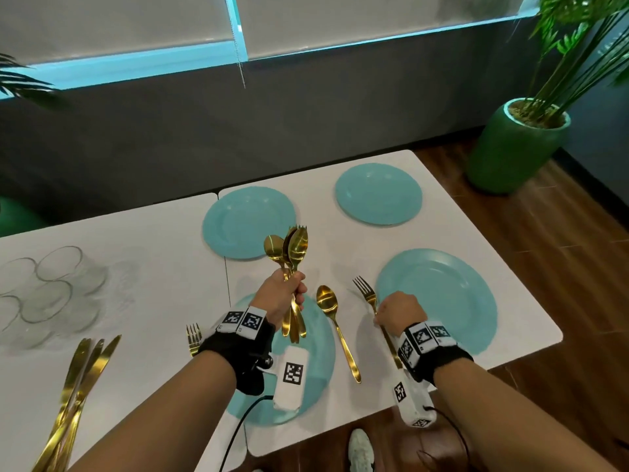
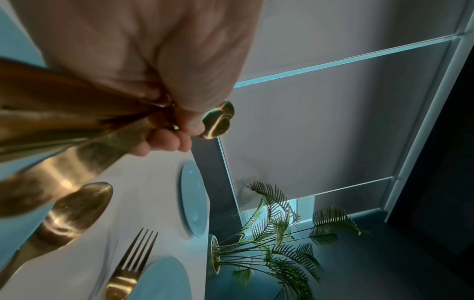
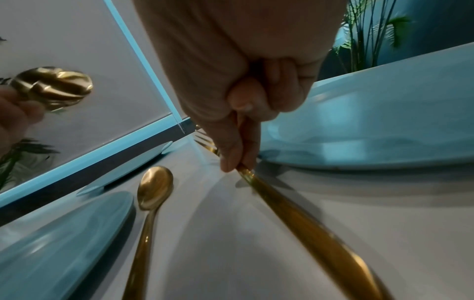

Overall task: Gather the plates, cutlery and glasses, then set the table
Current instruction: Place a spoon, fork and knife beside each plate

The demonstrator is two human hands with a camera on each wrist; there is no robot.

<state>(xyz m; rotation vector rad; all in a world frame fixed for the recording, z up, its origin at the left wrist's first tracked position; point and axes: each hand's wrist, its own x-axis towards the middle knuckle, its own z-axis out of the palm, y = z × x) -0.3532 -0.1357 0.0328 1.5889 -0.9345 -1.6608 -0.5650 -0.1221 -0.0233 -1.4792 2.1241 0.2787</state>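
My left hand (image 1: 289,294) grips a bunch of gold spoons and forks (image 1: 289,250) upright above the near left blue plate (image 1: 313,379); their handles (image 2: 64,121) fill the left wrist view. My right hand (image 1: 396,313) pinches the handle of a gold fork (image 1: 366,291) that lies on the white table just left of the near right blue plate (image 1: 446,298); the right wrist view shows fingertips (image 3: 231,160) on its handle (image 3: 302,219). A single gold spoon (image 1: 332,311) lies between the two near plates. Two more blue plates (image 1: 245,216) (image 1: 377,195) sit farther back.
Several clear glasses (image 1: 51,291) stand at the left of the table. Gold knives (image 1: 78,379) lie at the near left, and another gold fork (image 1: 194,338) lies left of my left wrist. A green potted plant (image 1: 510,148) stands on the wooden floor past the table's right corner.
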